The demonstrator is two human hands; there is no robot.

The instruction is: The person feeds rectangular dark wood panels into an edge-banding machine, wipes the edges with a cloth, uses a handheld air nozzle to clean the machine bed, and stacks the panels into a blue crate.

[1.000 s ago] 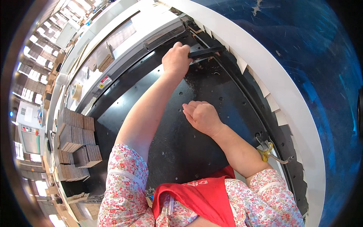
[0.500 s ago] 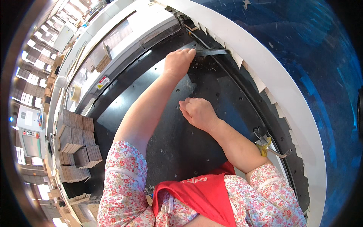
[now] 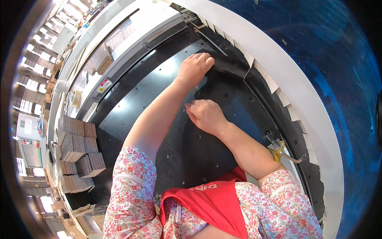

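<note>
My left hand [image 3: 196, 68] is out over the far part of a black, hole-dotted machine bed [image 3: 159, 127]. Its fingers are curled closed on the near end of a dark flat strip [image 3: 231, 67], which stretches right toward a row of white card edges [image 3: 271, 84]. Closer to me, my right hand [image 3: 207, 115] hovers above the bed with fingers folded in, the thumb side toward the left. Whatever may be between those fingers is hidden. Beside the right forearm a metal lever [image 3: 292, 158] with yellow wrapping [image 3: 278, 150] sticks up.
Stacks of grey-brown board pieces [image 3: 81, 143] stand along the bed's left edge. Behind them runs a white machine housing [image 3: 159, 22] with a tape roll [image 3: 77, 98] and a warning label [image 3: 104, 85]. A curved white rim [image 3: 314, 99] and a blue surface [image 3: 342, 79] bound the right.
The dark strip has turned and now shows a broader face, its right end lower. My left hand has shifted slightly right; my right hand has risen a little and moved slightly left.
</note>
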